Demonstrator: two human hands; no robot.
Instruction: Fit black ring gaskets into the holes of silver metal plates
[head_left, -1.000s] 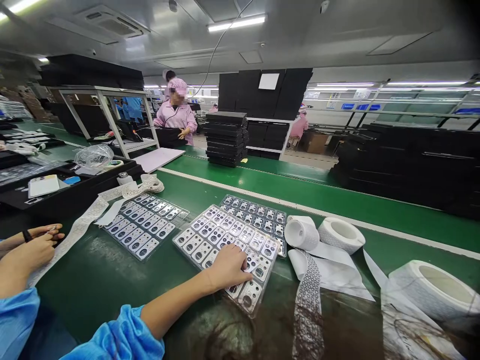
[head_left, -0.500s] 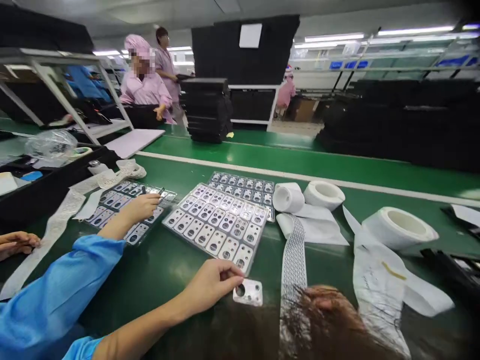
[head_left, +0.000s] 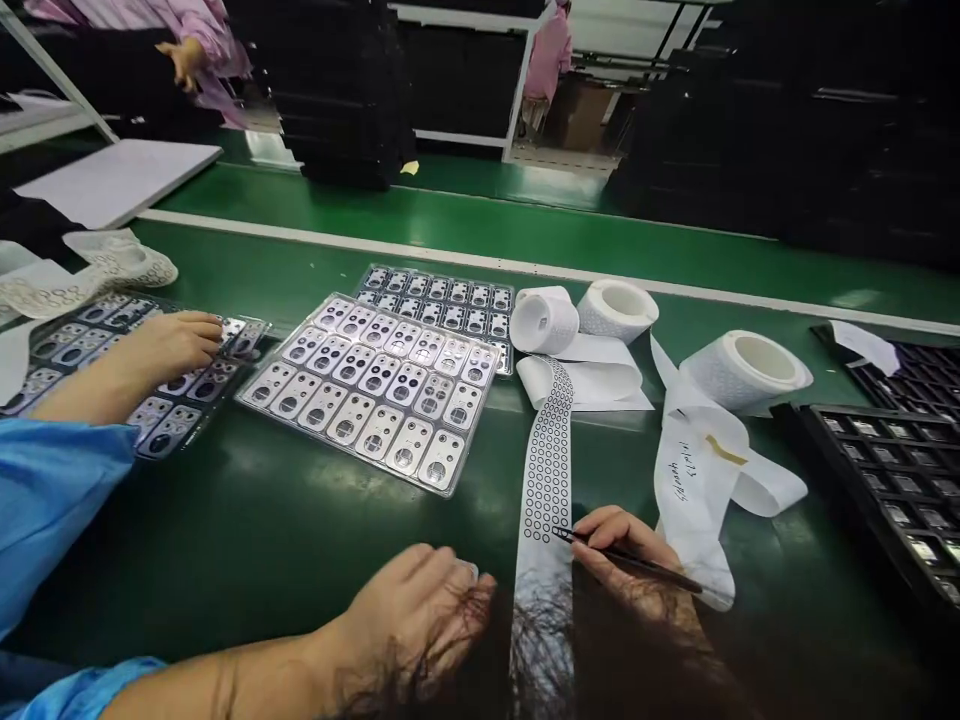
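My left hand [head_left: 416,620] is closed around a small metal plate [head_left: 469,570]. Only a shiny edge of that plate shows past the fingers, and dark hair strands blur part of the view. Black tweezers [head_left: 637,562] are pinched in my right hand [head_left: 634,550]. Their tips touch or hover just over the lowest rows of black ring stickers on a white strip [head_left: 550,450]; contact is hard to tell. Behind my left hand lies a clear tray [head_left: 367,385] filled with similar silvery plates with round holes.
A co-worker's hand [head_left: 161,355] reaches over another plate tray [head_left: 176,425] at the left. White tape rolls [head_left: 750,368] stand behind the strip. A black compartment tray [head_left: 862,500] is at the right. A second plate tray [head_left: 439,290] lies farther back, partly covered.
My view has tilted downward. The metal plate, plainly visible before, is now mostly hidden by my left hand. My right hand, blurred earlier, now shows tweezers at the sticker strip.
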